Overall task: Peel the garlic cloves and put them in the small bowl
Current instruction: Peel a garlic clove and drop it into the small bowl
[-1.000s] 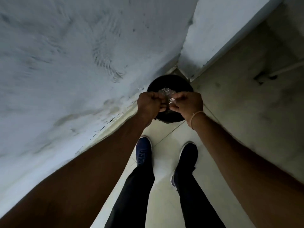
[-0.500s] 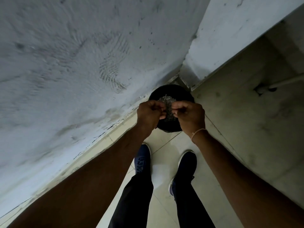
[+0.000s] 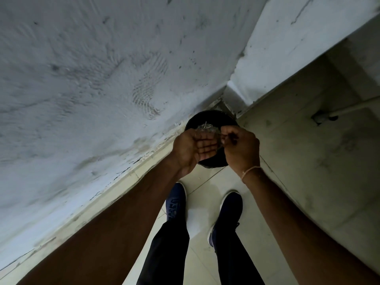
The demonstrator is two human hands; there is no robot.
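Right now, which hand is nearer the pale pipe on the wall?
Right. The right hand is over the black bin, on the pipe's side; the left hand is beyond it, farther off.

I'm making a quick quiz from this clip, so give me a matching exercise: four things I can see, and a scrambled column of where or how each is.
1. left hand
2. right hand
3. black bin
4. shoes

A. on the tiled floor, nearest the camera
B. palm up, fingers straight
C. in the wall corner, under the hands
D. fingers curled, thread round its wrist

Pairs: 1-B, 2-D, 3-C, 4-A
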